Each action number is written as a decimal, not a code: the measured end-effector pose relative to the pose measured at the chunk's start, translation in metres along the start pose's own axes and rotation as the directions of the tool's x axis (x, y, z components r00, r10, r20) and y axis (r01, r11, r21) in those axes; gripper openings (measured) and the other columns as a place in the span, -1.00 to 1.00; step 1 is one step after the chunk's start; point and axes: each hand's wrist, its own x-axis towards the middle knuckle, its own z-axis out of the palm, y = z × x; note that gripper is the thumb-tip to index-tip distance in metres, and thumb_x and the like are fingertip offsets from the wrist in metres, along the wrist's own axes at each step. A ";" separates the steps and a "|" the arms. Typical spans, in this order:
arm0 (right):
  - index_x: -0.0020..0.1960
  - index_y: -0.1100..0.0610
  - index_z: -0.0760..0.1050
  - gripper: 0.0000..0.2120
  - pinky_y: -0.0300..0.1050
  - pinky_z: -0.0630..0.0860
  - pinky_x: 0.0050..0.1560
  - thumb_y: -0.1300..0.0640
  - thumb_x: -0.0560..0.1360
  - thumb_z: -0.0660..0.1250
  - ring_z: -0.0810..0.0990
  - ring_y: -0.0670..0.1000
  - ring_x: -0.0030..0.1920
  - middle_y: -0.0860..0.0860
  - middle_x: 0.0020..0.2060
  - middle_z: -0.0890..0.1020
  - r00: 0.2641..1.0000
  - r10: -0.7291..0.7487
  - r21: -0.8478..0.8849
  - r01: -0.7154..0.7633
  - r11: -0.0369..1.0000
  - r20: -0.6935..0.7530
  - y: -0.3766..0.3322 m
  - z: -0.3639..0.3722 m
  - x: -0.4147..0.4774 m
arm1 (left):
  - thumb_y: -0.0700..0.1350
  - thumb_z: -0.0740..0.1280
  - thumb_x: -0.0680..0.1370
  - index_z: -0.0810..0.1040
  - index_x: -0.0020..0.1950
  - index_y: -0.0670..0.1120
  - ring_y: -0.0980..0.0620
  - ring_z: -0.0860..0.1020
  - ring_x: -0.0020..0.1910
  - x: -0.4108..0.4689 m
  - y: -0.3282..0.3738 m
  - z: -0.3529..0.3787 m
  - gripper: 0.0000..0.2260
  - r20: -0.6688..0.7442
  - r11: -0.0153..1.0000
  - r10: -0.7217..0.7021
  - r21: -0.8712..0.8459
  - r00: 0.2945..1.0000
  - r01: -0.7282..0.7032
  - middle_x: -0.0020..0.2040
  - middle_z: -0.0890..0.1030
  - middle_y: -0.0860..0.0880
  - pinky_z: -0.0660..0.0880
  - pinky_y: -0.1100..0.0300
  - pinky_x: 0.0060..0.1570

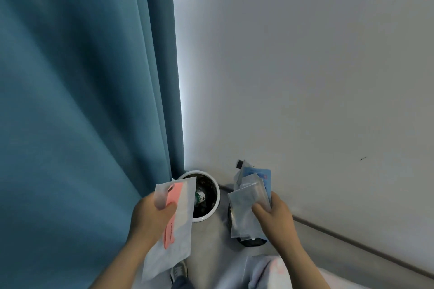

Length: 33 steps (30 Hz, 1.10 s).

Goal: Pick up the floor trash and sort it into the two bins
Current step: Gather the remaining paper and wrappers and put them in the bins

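**Curtained corner: sorting step in hand**

Curtain (82, 101) and wall (305, 77) backed the white bin (204, 218), with the dark bin (253, 243) just right of it. Our left hand (150, 218) pinched a pink-labelled pouch (180, 230) over the white bin. Our right hand (277, 218) gripped packets (249, 199) above the dark bin. Next, we judged: release each by kind.

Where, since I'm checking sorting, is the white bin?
Head view, lower centre: the white bin stands beside the blue curtain, partly behind the bag the left hand holds.

A single wide-angle view is taken from a camera worn on the head, directed forward and steeply down into a corner. The left hand (152, 216) and right hand (276, 217) are caught close at the lower edge; the white bin (206, 217) is seen from above, farther off, where curtain (82, 101) and wall (305, 65) meet.
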 end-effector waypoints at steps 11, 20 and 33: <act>-0.21 0.13 0.37 -0.90 -0.21 0.31 -0.40 0.20 0.44 0.28 0.38 -0.02 -0.38 0.05 -0.35 0.48 0.993 0.068 -0.157 -0.053 0.986 0.094 -0.006 0.054 0.104 | -0.16 0.35 0.46 0.55 -0.15 -0.02 -0.04 0.55 -0.26 0.118 -0.011 0.028 -0.96 0.065 0.992 -0.044 0.118 0.997 0.036 -0.28 0.60 -0.03 0.38 0.21 -0.39; -0.06 0.14 0.43 -0.87 -0.08 0.51 -0.25 0.13 0.44 0.33 0.53 0.01 -0.26 0.05 -0.24 0.57 0.978 0.179 -0.265 -0.147 0.953 0.103 0.037 0.109 0.188 | -0.13 0.36 0.46 0.54 -0.13 -0.10 -0.06 0.55 -0.25 0.171 -0.066 0.082 -0.94 0.058 0.955 -0.230 0.206 0.972 0.213 -0.27 0.57 -0.05 0.39 0.18 -0.36; 0.07 0.08 0.38 -0.83 -0.16 0.51 -0.20 0.12 0.51 0.28 0.52 -0.04 -0.18 0.01 -0.13 0.52 0.940 0.264 -0.359 -0.175 0.917 0.218 0.132 0.201 0.274 | -0.16 0.35 0.48 0.47 -0.13 -0.05 0.02 0.45 -0.30 0.239 -0.148 0.167 -0.94 0.028 0.917 -0.321 0.260 0.947 0.304 -0.31 0.46 0.05 0.29 0.25 -0.42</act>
